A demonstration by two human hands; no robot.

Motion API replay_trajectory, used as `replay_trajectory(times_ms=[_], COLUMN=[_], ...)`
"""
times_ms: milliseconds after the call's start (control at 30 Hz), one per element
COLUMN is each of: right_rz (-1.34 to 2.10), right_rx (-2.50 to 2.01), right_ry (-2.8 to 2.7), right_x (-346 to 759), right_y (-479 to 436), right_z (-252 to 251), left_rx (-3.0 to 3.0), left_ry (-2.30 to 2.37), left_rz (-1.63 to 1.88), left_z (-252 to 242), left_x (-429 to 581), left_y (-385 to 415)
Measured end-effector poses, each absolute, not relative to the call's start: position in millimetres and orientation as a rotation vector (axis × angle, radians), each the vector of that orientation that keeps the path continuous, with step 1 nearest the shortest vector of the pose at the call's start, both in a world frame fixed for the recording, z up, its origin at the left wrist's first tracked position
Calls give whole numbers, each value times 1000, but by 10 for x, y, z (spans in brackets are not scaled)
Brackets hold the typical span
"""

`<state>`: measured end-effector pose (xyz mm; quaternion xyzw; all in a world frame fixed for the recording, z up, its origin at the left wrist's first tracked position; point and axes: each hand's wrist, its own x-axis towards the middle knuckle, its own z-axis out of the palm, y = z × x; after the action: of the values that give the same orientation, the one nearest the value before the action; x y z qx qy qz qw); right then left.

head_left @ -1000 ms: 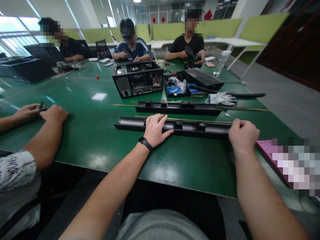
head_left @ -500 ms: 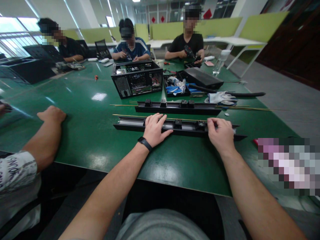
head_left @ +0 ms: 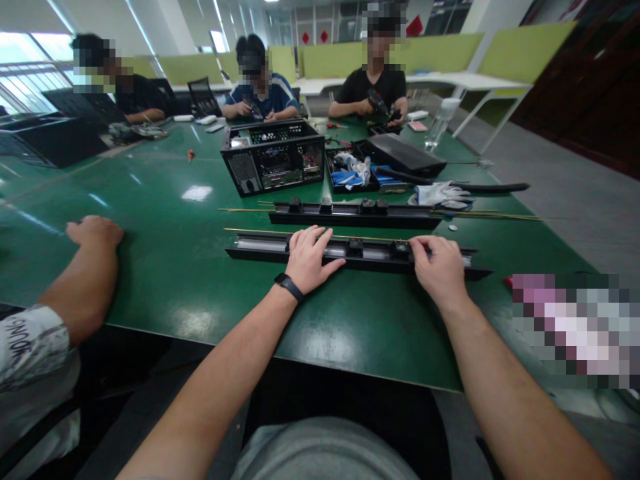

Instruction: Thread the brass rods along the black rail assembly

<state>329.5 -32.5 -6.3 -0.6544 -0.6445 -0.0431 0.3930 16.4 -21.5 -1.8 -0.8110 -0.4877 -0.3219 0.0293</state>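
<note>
My left hand [head_left: 311,259], with a dark band at the wrist, lies with fingers spread over a long black channel-shaped rail [head_left: 380,265]. Small black blocks [head_left: 355,247] sit along this rail, one of them partly covered by the left fingers. A thin brass-coloured rod [head_left: 370,239] runs along its far side, passing by my left fingertips. Near the rail's right end, my right hand [head_left: 441,265] is closed, thumb and forefinger pinching the rod beside a block. The fingers hide the rod's right end.
Beyond lies a second black rail [head_left: 345,219] with blocks and thin rods [head_left: 505,215]. Behind it are gloves [head_left: 440,195], a black tube [head_left: 500,187] and an open computer case [head_left: 275,163]. A neighbour's arm [head_left: 93,280] rests at left; several people work across the table.
My right hand has shifted slightly left along the rod. My left hand keeps its place on the rail. The neighbour's arm at left has moved slightly.
</note>
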Motion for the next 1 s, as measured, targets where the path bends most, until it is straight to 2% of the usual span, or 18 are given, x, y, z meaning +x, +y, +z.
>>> replay_trajectory(times_ms=[467, 800, 1000], right_rz=[-155, -106, -181], right_rx=[-1687, -2177, -2267], right_ry=[-1643, -1256, -1030], right_x=[3372, 3724, 3830], right_y=[-328, -330, -318], right_z=[-9, 155, 117], left_rx=[-2512, -2497, -2506], left_ry=[-1491, -1479, -1499], left_rz=[-1007, -1022, -1000], left_z=[23, 9, -5], left_x=[190, 173, 153], left_y=[-217, -220, -229])
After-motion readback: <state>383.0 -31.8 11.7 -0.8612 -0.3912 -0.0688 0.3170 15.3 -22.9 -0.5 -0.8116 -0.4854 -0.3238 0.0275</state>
